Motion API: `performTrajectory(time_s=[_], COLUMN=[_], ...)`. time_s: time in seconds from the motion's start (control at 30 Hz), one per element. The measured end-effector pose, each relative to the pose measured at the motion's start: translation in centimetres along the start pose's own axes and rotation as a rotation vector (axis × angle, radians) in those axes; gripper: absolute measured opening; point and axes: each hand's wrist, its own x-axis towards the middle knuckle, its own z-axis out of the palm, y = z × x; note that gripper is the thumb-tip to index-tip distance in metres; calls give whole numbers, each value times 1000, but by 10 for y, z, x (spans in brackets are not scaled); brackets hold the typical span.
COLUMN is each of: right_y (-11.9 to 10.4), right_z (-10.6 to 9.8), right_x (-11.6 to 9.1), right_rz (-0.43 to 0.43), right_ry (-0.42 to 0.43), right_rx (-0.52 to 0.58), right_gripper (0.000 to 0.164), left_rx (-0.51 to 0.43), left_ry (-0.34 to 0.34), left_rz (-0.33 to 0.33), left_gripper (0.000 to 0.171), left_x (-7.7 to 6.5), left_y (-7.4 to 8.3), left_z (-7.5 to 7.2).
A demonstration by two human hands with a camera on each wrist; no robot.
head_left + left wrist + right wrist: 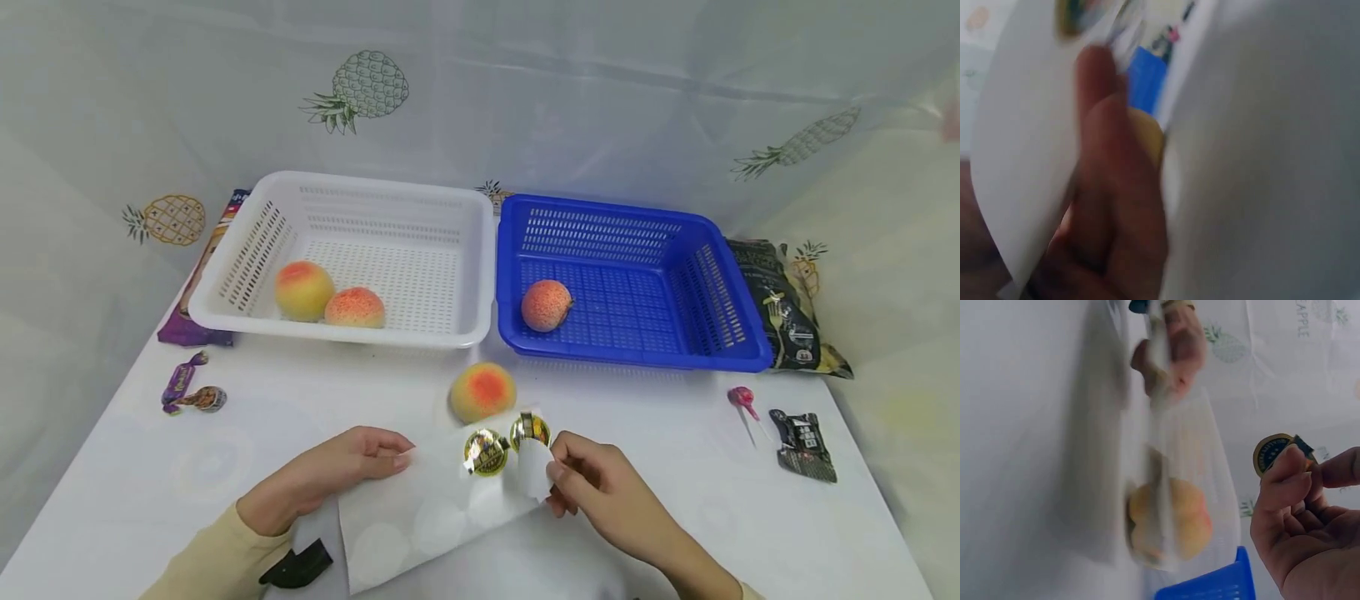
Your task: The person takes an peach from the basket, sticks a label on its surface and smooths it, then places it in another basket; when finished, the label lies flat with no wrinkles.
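A white sticker sheet (pixel 423 492) is held tilted above the front of the table. My left hand (pixel 337 467) pinches its left upper edge between thumb and fingers. A round gold-and-black sticker (pixel 486 452) lies on the sheet near its right end. With thumb and forefinger, my right hand (pixel 600 492) pinches another round sticker (pixel 1267 453), whose pale back curls up at the sheet's right end in the head view. Just behind the sheet sits a yellow-and-red peach (pixel 483 392). The left wrist view is blurred, with the sheet (pixel 1029 125) beside the fingers.
Behind stand a white basket (pixel 397 337) with two peaches and a blue basket (pixel 637 358) with one reddish round fruit (pixel 546 305). Wrapped candies (pixel 180 379) and a purple snack bag (pixel 195 325) lie left; a lollipop (pixel 741 396), black packet (pixel 804 446) and black bag (pixel 787 308) lie right.
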Motion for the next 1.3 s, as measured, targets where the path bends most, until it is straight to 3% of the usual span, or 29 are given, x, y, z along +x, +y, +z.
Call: performTrajectory(time_s=[0.13,0.27,0.37,0.5,0.57,0.67,0.8,0.87,0.93,1.13,1.3], right_y=[-7,-11,-14,-18,-19,-21,-22,-22,-22,-21,-18], right_z=[0,7,13,20,23,27,33,36,38,41,40], right_x=[1,7,12,18,20,23,28,30,32,36,38], right_rz=[2,-16,-40,-11,16,59,29,-5,-47,-101,-111], right_ry=[19,34,69,123,139,160,176,170,160,156,147], right_rx=[-108,-240,-338,-415,-435,-437,-422,-412,-397,-385,-411], right_gripper=[13,9,8,9,7,8,21,25,27,25,29], left_rx=[326,664,865,1043,1052,997,897,839,774,565,497], left_ry=[-43,3,105,350,456,541,569,560,551,567,588], left_rz=[65,202,318,420,455,533,680,720,720,627,573], left_gripper=[25,23,31,45,48,49,53,54,52,38,28], left_x=[2,11,16,14,10,5,2,3,4,9,10], left_y=[-4,1,10,24,30,37,41,42,42,43,45], left_z=[7,22,35,48,52,60,74,81,87,93,92])
